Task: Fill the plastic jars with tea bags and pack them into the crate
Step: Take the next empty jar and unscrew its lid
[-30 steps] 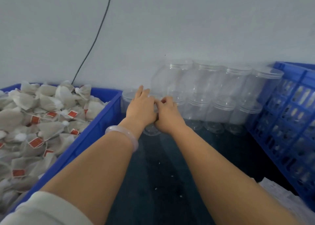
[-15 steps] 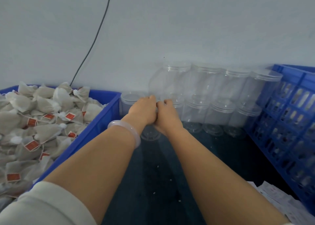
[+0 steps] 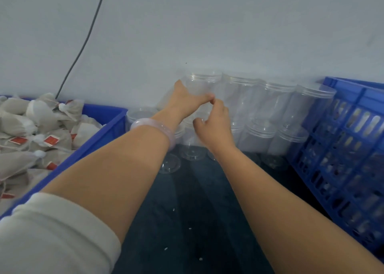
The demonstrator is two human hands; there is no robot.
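Head view shows both hands up at the top tier of the stacked clear jars (image 3: 270, 116). Half a second ago they were pressed together low down, at a jar in the bottom row. That looks like the start of a fresh pick, with one empty jar being chosen for filling.

The left hand (image 3: 185, 101), with a pale bracelet (image 3: 153, 126) on its wrist, clasps the upper jar (image 3: 202, 82). This is the leftmost jar of the top tier, lid end up and leaning against the wall (image 3: 207, 35) at the back edge of the dark surface (image 3: 187, 211). The thumb lies across the jar's front and the fingers reach round its far left side, so the jar sits inside the span of that hand.

The right hand (image 3: 214, 124) is just below and to the right, fingers loosely curled and holding nothing I can make out. Its raised forefinger nearly meets the left thumb at the jar's front. Whether it touches the plastic cannot be told, since the wall of the jar is clear.

The tea bags (image 3: 31, 128) are heaped in the blue bin (image 3: 99, 136) along the left edge. The blue crate (image 3: 353, 140) stands at the right edge, just beside the jar stack. Nothing is filled yet — the jar has to come off the stack first, and the neighbours leaning on it could topple.
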